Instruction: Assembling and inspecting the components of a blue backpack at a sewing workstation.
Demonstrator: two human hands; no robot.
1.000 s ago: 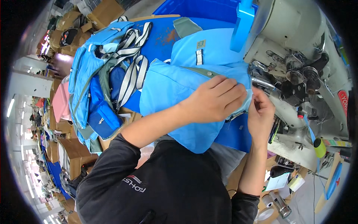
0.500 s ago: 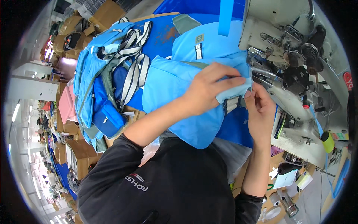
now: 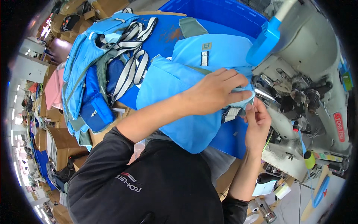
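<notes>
Grip: both hands clamped on the blue cloth [image 3: 175, 110], from where I stand. Head view, the only one: left hand [image 3: 213, 91] lies over the cloth, palm down, fingers curled on a folded edge. Right hand [image 3: 257, 118] has thumb and fingers together on that edge's right-hand end; exact finger contact partly hidden. Cloth lies mostly left of the right pinch, under and around the left hand, draping toward the person. Folded edge runs roughly left to right between the hands, its end toward the machine [image 3: 317, 44]. Right hand is nearer that end; left holds further in. Machine's metal parts sit just beyond the pinch, up and to the right; can't tell if cloth touches them. Striped strap [image 3: 232, 114] pokes out just below the edge, between the hands. Blue table [image 3: 233, 138] underneath.
</notes>
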